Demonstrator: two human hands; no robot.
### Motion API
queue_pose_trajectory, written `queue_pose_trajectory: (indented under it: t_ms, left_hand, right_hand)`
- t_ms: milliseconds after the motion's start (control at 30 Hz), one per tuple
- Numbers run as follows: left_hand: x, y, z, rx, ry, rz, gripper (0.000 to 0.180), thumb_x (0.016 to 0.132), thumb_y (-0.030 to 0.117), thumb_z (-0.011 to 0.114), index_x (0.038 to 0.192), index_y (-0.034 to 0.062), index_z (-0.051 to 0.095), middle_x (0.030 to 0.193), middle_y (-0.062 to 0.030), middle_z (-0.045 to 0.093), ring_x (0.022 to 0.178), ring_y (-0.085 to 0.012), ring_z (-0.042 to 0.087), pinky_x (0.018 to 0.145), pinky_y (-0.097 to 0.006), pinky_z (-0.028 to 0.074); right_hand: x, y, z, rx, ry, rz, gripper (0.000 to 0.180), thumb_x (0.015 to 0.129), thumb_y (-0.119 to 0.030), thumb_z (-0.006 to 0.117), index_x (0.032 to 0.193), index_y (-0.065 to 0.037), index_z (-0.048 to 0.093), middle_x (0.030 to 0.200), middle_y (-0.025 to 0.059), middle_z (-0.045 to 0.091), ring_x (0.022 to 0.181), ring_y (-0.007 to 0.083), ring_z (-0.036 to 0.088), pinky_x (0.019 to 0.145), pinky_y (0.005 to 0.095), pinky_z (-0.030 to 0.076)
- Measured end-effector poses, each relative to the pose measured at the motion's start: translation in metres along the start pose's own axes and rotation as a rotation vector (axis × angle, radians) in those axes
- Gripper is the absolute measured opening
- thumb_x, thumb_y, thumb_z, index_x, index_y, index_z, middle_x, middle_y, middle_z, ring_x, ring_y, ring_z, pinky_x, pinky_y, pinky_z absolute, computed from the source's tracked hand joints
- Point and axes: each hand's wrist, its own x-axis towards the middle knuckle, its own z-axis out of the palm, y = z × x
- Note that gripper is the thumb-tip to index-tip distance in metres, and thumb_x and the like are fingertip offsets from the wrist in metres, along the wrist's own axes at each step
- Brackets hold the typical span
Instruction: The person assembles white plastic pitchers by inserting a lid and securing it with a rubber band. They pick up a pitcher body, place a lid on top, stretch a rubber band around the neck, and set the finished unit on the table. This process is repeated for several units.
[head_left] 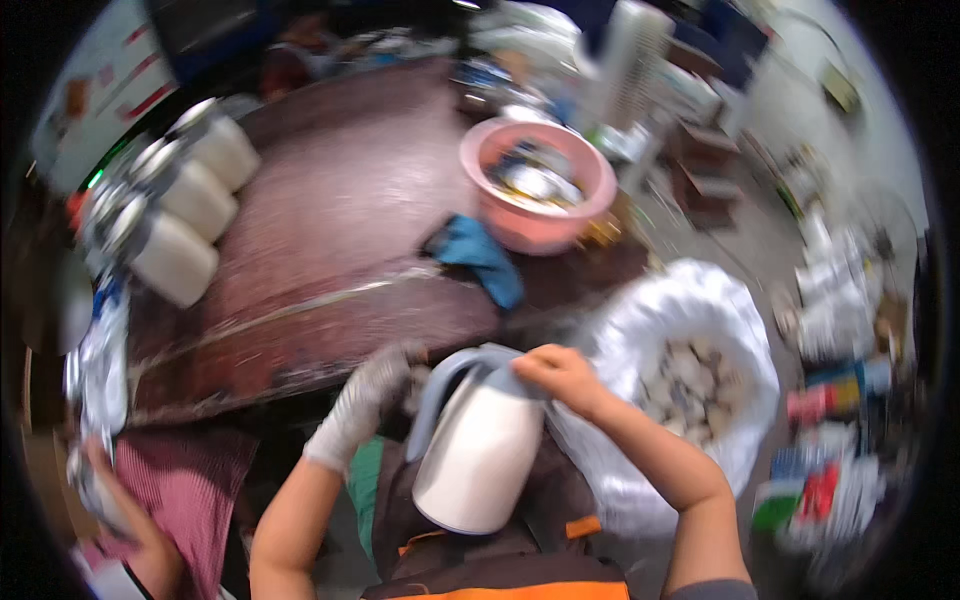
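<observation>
A white jug [482, 455] with a grey rim and a curved grey handle [428, 405] is tilted in front of my lap. My bare right hand [562, 375] grips its grey rim from the right. My left hand [375, 395], in a pale glove, is beside the handle on the left. Motion smears its fingers, so whether they hold anything cannot be made out. On the near part of the dark red table, a blue cloth [480, 260] lies crumpled beyond the jug.
Several similar white jugs [178, 255] stand along the left of the table [330, 190]. A pink basin [535, 235] of mixed items sits back right. At right, a white-lined container [745, 350] holds many pale pieces. A co-worker's arm [140, 525] shows lower left.
</observation>
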Motion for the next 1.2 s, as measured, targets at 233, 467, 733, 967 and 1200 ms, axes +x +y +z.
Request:
queue_pose_trajectory:
  t_ms: [233, 467, 733, 967, 1200]
  left_hand:
    - [-0.021, -0.011, 0.067, 0.259, 0.314, -0.07, 0.029, 0.082, 0.013, 0.072, 0.107, 0.0016, 0.062, 0.082, -0.0016, 0.064, 0.067, -0.0073, 0.057, 0.06, -0.022, 0.047]
    - [-0.034, -0.039, 0.054, 0.454, 0.337, 0.108, 0.022, 0.08, 0.013, 0.074, 0.097, 0.0002, 0.067, 0.081, -0.0019, 0.066, 0.073, -0.0082, 0.06, 0.068, -0.025, 0.05]
    - [-0.052, -0.03, 0.067, 0.396, 0.285, 0.015, 0.026, 0.082, 0.014, 0.076, 0.104, 0.002, 0.067, 0.076, 0.0001, 0.066, 0.058, -0.0051, 0.057, 0.052, -0.021, 0.045]
    - [-0.067, -0.043, 0.079, 0.468, 0.175, 0.029, 0.025, 0.08, 0.012, 0.076, 0.101, 0.0012, 0.068, 0.086, -0.0005, 0.067, 0.077, -0.008, 0.061, 0.069, -0.023, 0.05]
    - [-0.081, -0.045, 0.071, 0.808, 0.042, 0.116, 0.033, 0.077, 0.017, 0.077, 0.105, 0.0033, 0.068, 0.087, -0.0077, 0.07, 0.081, -0.0144, 0.067, 0.078, -0.029, 0.052]
  right_hand:
    - [-0.056, 0.112, -0.077, 0.019, 0.412, -0.035, 0.029, 0.091, -0.026, 0.062, 0.109, -0.004, 0.067, 0.102, 0.0104, 0.065, 0.084, 0.0186, 0.066, 0.073, 0.0311, 0.052]
    - [-0.074, 0.245, -0.177, -1.177, 0.6, 0.397, 0.075, 0.07, -0.025, 0.079, 0.137, -0.021, 0.046, 0.144, 0.0166, 0.043, 0.128, 0.0336, 0.047, 0.102, 0.044, 0.043]
    - [-0.088, 0.221, -0.193, -0.48, 0.397, 0.32, 0.077, 0.07, -0.034, 0.078, 0.136, -0.005, 0.05, 0.128, 0.0177, 0.057, 0.114, 0.0355, 0.058, 0.097, 0.0405, 0.046]
    - [-0.088, 0.036, -0.086, 0.845, -0.326, 0.031, 0.083, 0.081, -0.04, 0.071, 0.144, 0.001, 0.037, 0.131, 0.0192, 0.053, 0.123, 0.0257, 0.051, 0.098, 0.0361, 0.045]
    - [-0.035, 0.004, -0.049, 0.295, -0.476, 0.053, 0.041, 0.099, -0.03, 0.056, 0.129, -0.003, 0.06, 0.119, 0.0068, 0.065, 0.111, 0.0151, 0.057, 0.097, 0.0296, 0.043]
